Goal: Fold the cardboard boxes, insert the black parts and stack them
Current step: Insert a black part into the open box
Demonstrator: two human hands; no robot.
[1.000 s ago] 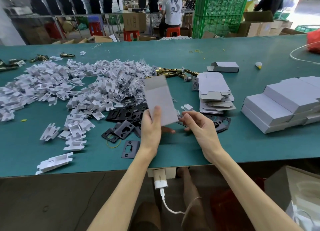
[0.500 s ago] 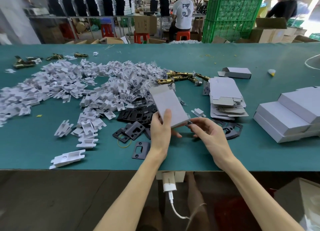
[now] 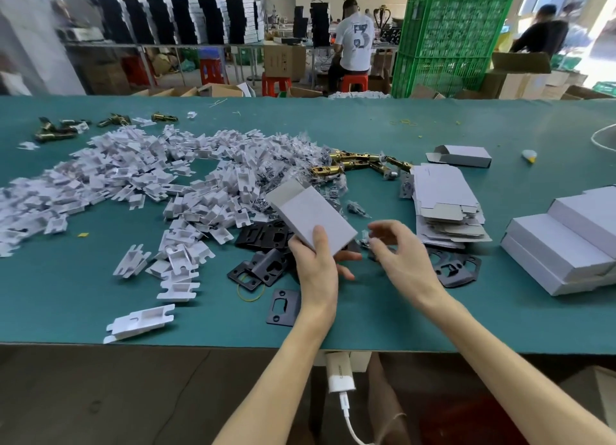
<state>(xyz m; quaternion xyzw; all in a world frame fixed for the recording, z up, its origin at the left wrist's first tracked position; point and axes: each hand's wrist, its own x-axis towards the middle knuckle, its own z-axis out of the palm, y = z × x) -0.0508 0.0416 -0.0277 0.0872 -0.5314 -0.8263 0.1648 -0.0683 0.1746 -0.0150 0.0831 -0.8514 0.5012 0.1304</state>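
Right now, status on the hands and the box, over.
Left hand grips the folded box. Right hand loosely curled beside it, seemingly empty. Black plates lie underneath.

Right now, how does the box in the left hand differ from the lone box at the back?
The held box is tilted off the table in the left hand; the lone box lies flat on it. The held box's flap points away; the lone box's open end faces left. Both are folded white cardboard.
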